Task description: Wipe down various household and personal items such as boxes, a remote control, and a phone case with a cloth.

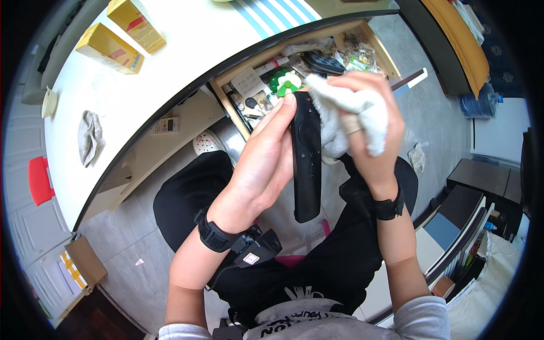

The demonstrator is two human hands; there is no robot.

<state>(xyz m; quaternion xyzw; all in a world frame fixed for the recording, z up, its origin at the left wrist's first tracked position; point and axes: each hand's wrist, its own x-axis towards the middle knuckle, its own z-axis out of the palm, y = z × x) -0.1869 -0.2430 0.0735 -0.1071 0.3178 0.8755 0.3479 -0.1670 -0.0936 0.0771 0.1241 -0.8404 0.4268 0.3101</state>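
My left hand [272, 157] holds a black remote control [307, 170] upright along its palm, the thumb at the upper edge. A white fluffy cloth [372, 114] is gripped in my right hand [374, 140], just right of the remote's upper half; the hand is slightly blurred. Whether the cloth touches the remote cannot be told. Beyond both hands an open wooden drawer [384, 55] holds a green and white fan-like item [287, 83], a white box [247, 82], a tube [272, 65], a dark patterned case [324, 63] and plastic bags.
On the white table [170, 72] are two yellow boxes [109, 49] [136, 25] and a crumpled grey cloth [90, 138]. A white remote [165, 126] lies on the shelf below. Another cloth [417, 157] is on the floor, right; a cardboard box [86, 262] stands lower left.
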